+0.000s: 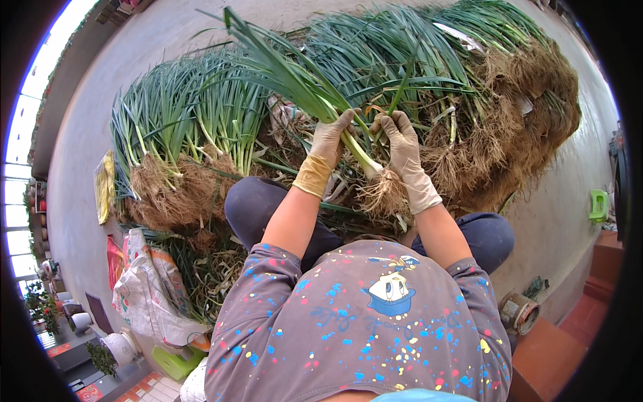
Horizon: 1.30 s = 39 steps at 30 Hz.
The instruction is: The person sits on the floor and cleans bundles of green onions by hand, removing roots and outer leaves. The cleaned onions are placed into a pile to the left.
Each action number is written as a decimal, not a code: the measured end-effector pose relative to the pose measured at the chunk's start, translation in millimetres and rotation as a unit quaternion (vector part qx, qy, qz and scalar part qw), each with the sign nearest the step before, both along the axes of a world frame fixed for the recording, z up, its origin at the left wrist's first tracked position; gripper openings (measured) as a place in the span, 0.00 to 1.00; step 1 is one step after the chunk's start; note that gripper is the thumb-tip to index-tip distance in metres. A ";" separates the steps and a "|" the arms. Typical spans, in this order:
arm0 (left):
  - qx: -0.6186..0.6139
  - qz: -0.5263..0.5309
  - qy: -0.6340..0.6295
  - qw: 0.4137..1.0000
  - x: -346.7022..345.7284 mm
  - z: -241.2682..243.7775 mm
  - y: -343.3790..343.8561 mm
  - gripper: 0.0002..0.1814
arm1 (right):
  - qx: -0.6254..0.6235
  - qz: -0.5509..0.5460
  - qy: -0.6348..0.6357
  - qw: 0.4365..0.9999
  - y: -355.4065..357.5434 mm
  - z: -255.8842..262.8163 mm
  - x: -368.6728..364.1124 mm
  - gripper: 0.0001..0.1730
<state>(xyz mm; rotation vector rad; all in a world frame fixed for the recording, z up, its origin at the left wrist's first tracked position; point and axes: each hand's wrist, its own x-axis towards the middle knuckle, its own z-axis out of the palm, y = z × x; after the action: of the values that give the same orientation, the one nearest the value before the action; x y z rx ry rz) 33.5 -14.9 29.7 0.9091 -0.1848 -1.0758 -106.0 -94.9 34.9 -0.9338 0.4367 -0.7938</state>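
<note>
My left hand [327, 139], in a thin pale glove, grips a leek [362, 155] around its upper stem. The leek is tilted, its long leaves pointing up and left and its white base with tan roots [384, 193] hanging toward my lap. My right hand [403, 140], gloved too, pinches a narrow green leaf [402, 90] beside the stem, with a dry yellowish bit [374, 108] near the fingertips. Whether that leaf is still joined to the leek is hidden by the fingers. Both hands are above my bent knees.
Rooted leeks lie in a left pile [188, 115] and a larger right pile [502, 120]. Stripped leaves [221, 276] litter the floor at left, by a woven plastic sack [145, 291]. A green stool [176, 362] is lower left, a metal can [520, 314] lower right beside reddish steps [552, 346].
</note>
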 end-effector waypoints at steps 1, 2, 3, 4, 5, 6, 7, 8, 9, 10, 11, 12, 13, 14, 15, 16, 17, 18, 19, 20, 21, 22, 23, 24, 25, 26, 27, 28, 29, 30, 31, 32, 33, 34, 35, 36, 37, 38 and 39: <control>0.013 -0.014 0.004 1.000 -5.7 1.3 -0.9 0.10 | -0.029 0.000 0.033 0.999 3.3 3.4 3.6 0.07; -0.006 -0.065 0.003 0.998 -4.9 -14.0 -3.2 0.11 | -0.033 -0.008 0.028 0.999 8.4 3.2 7.2 0.07; 0.013 -0.086 0.020 0.996 -7.8 -11.5 -3.1 0.10 | 0.008 0.000 -0.008 1.000 10.1 1.1 7.9 0.07; 0.013 -0.088 0.008 0.996 -7.3 -8.6 -2.9 0.10 | 0.039 -0.012 -0.024 0.999 10.5 0.2 4.2 0.07; 0.013 -0.089 -0.004 0.996 -5.3 -5.6 -2.3 0.10 | 0.069 -0.025 -0.040 0.996 11.9 -0.6 -1.1 0.07; 0.002 -0.092 0.048 0.995 0.0 -4.4 -1.2 0.11 | 0.089 -0.043 -0.046 0.994 15.9 8.4 -4.1 0.07; 0.002 -0.088 0.056 0.995 2.0 -3.9 1.2 0.12 | 0.097 -0.071 -0.031 0.992 14.8 6.4 -8.0 0.08; -0.021 -0.072 0.046 0.996 4.7 -3.3 2.5 0.13 | 0.107 -0.061 -0.038 0.992 14.3 11.7 -17.6 0.08; -0.044 -0.058 0.037 0.997 6.8 -1.7 3.0 0.13 | 0.117 -0.053 -0.044 0.991 11.5 17.4 -30.5 0.09; -0.060 -0.051 0.031 0.996 13.6 -4.5 1.7 0.13 | 0.120 -0.063 -0.050 0.990 3.6 14.2 -43.2 0.09; -0.055 -0.021 0.020 0.998 21.8 -9.0 2.0 0.12 | 0.122 -0.074 -0.055 0.988 -4.4 11.2 -56.4 0.09; -0.061 -0.006 0.018 0.998 30.3 -11.2 2.4 0.11 | 0.099 -0.098 -0.023 0.990 -7.7 14.0 -67.9 0.09; -0.067 0.009 0.015 0.998 36.6 -9.3 3.6 0.11 | 0.056 -0.075 0.022 0.995 -13.1 17.9 -82.5 0.09; -0.072 0.029 0.015 0.997 40.8 -7.9 4.4 0.10 | 0.005 -0.078 0.131 0.988 -15.9 23.1 -95.8 0.10; -0.078 0.036 0.027 0.996 44.5 -6.3 4.7 0.09 | -0.043 -0.080 0.236 0.967 -18.2 28.0 -106.3 0.10; -0.082 0.050 0.011 0.995 46.7 -5.2 6.3 0.09 | -0.233 -0.098 0.272 0.928 -21.1 24.1 -106.7 0.11; -0.087 0.063 -0.005 0.994 48.0 -4.2 7.4 0.09 | -0.324 -0.085 0.404 0.851 -19.8 29.3 -119.4 0.13; -0.097 0.061 -0.002 0.993 48.2 -3.7 8.1 0.10 | -0.352 -0.033 0.432 0.830 -21.0 25.9 -126.7 0.15; -0.096 0.048 0.009 0.994 45.9 -3.8 7.7 0.10 | -0.379 0.018 0.458 0.804 -24.1 25.1 -134.2 0.17; -0.095 0.035 0.019 0.995 42.4 -4.3 7.3 0.10 | -0.382 0.068 0.523 0.759 -29.2 27.1 -142.8 0.17; -0.094 0.021 0.029 0.995 40.2 -3.7 6.4 0.11 | -0.357 0.060 0.529 0.767 -34.1 24.7 -152.1 0.17; -0.102 0.018 0.032 0.994 38.3 -4.6 6.8 0.11 | -0.354 0.042 0.541 0.761 -41.3 22.2 -163.1 0.16; -0.115 0.027 0.033 0.992 40.6 -4.2 7.7 0.11 | -0.351 0.024 0.553 0.755 -49.4 19.9 -174.4 0.14; -0.128 0.034 0.035 0.991 45.8 -2.9 8.6 0.11 | -0.379 0.025 0.641 0.667 -58.3 24.6 -188.9 0.13; -0.142 0.045 0.036 0.988 54.0 -1.4 11.4 0.11 | -0.403 0.028 0.716 0.569 -65.6 36.4 -197.2 0.12; -0.142 0.059 -0.001 0.988 62.8 0.4 14.4 0.10 | -0.188 0.001 0.683 0.706 -67.9 48.5 -204.7 0.13; -0.148 0.053 0.006 0.988 66.0 4.9 15.4 0.11 | -0.189 0.001 0.704 0.685 -68.8 54.1 -214.1 0.18; -0.157 0.043 0.003 0.987 64.9 7.7 15.1 0.11 | -0.345 -0.012 0.719 0.603 -67.1 57.7 -220.0 0.21; -0.166 0.033 0.000 0.986 63.7 10.5 15.5 0.12 | -0.491 -0.025 0.712 0.502 -66.0 60.6 -222.5 0.25; -0.181 0.019 0.017 0.983 56.4 13.2 12.8 0.13 | -0.560 -0.084 0.656 0.499 -60.9 56.2 -218.8 0.30; -0.192 0.008 0.031 0.981 50.3 13.6 11.4 0.13 | -0.577 -0.109 0.612 0.530 -47.7 70.4 -187.9 0.32; -0.209 -0.008 0.035 0.977 47.6 11.7 10.6 0.13 | -0.578 -0.100 0.549 0.595 -37.9 76.0 -160.6 0.32; -0.227 -0.022 0.041 0.973 43.1 11.2 8.8 0.13 | -0.557 -0.052 0.475 0.679 -27.4 71.2 -135.7 0.31; -0.235 -0.027 0.042 0.971 37.2 12.0 6.8 0.13 | -0.513 0.029 0.421 0.747 -18.3 61.3 -115.5 0.30; -0.245 -0.033 0.044 0.968 32.7 14.5 5.0 0.13 | -0.466 0.101 0.384 0.790 -11.3 49.8 -100.7 0.30; -0.238 -0.030 0.041 0.970 33.3 15.1 7.5 0.14 | -0.139 0.217 0.396 0.881 2.4 55.6 -82.5 0.19; -0.232 -0.030 0.041 0.971 33.5 16.5 6.9 0.14 | -0.266 0.169 0.368 0.875 4.7 38.7 -74.4 0.11; -0.227 -0.031 0.042 0.973 33.4 17.7 6.1 0.14 | -0.303 0.097 0.323 0.891 6.0 28.5 -73.8 0.09; -0.190 -0.023 0.019 0.981 30.5 21.0 8.8 0.15 | -0.333 0.030 0.276 0.901 14.2 27.0 -68.2 0.07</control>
<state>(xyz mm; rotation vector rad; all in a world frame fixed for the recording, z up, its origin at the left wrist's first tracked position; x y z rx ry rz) 64.0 -6.1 50.6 0.5422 -0.3683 -1.0538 -174.2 -80.7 62.0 -1.8279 0.6383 -0.6136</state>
